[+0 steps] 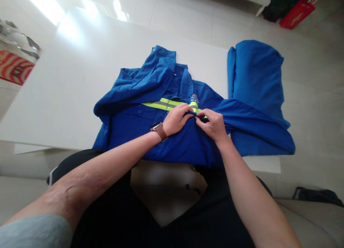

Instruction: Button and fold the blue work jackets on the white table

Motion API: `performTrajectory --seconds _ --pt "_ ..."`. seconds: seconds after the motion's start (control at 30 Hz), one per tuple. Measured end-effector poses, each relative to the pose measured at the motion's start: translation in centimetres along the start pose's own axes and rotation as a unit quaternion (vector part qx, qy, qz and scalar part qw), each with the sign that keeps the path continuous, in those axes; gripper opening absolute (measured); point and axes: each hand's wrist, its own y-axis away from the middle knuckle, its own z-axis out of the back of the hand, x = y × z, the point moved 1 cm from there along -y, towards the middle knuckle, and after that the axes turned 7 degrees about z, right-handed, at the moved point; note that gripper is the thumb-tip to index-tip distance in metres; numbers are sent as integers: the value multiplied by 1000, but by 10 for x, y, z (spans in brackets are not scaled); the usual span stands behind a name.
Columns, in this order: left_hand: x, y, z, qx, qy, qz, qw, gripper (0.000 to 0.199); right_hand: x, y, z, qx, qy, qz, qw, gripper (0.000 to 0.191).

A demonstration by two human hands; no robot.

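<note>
A blue work jacket [123,129] lies spread over the table's front edge, a yellow and grey reflective band [161,104] running across its chest. My left hand [177,118], with a watch [158,129] at the wrist, pinches the cloth of the jacket's front. Close beside it, my right hand [212,123] pinches the same front edge, the fingertips of both almost meeting. Whether a button sits between them is hidden by the fingers. One sleeve [150,74] is folded over the jacket's upper left; the other [258,120] stretches to the right.
Folded blue cloth [258,68] rests at the right end of the white table [67,83]. Beyond the table's left edge is a red and white KFC package [17,67]. A red bag [297,14] stands on the floor at the back right.
</note>
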Motion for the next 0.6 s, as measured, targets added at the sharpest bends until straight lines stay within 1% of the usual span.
performTrajectory --seconds 0.17,0.27,0.33,0.37,0.43,0.5,0.6 --pt "-1 2 -4 3 2 1 1000 10 2 0 -5 -13 29 -35 999 8" --pt "-4 4 -4 -1 3 -12 1000 11 5 0 -8 -38 41 -57 997 9" --pt "-4 5 -2 -1 -5 -28 1000 13 6 -1 -7 -44 35 -55 997 8" --pt "-4 4 0 4 -14 -39 999 13 6 -2 -5 -35 28 -49 998 7" --pt "-3 4 5 25 -41 -65 997 14 5 -3 0 16 4 -26 1000 8" --pt "-1 4 9 60 -81 -89 991 17 1 -2 6 92 -13 -2 996 9" --pt "2 7 14 145 -142 -116 972 22 -8 3 12 201 -7 16 979 8"
